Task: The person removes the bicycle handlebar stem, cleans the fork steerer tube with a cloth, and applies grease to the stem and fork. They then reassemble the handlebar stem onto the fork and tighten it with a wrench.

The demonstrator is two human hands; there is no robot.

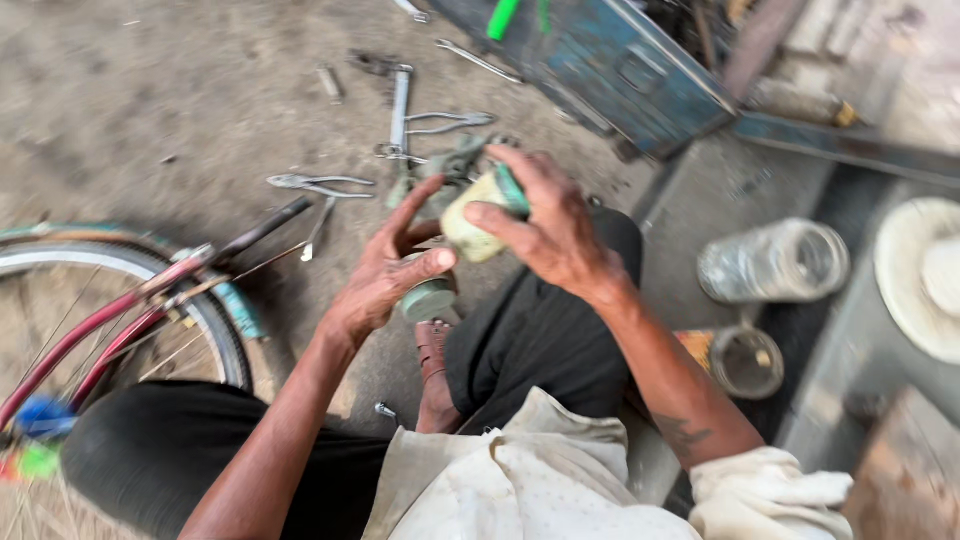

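While the person sits low over the dirt floor (150, 90), the right hand (550, 225) has its fingers (495, 218) curled from above around a pale, smeared lump or small tin (470, 228), thumb on the near side and the other fingers over a green patch on its far edge. Just below and touching it, the left hand (385, 275) holds a greyish-green round cap or cup (430, 297) between thumb and palm, with the index finger stretched up and loose. Motion blur makes it hard to tell whether the two pieces are joined or merely pressed together. One sandalled foot (433, 365) shows beneath the hands; dark trousers cover both knees.

One bicycle wheel (120, 310) with a red frame is cut off at the left edge. On the floor beyond the hands lie two pairs of pliers (320, 184), one long wrench (400, 105) and a few more metal pieces too blurred to name. To the right stand one clear jar (775, 262) on its side, one small round tin (748, 362), one blue metal box (610, 65) and a pale dish (915, 275) cut off by the edge
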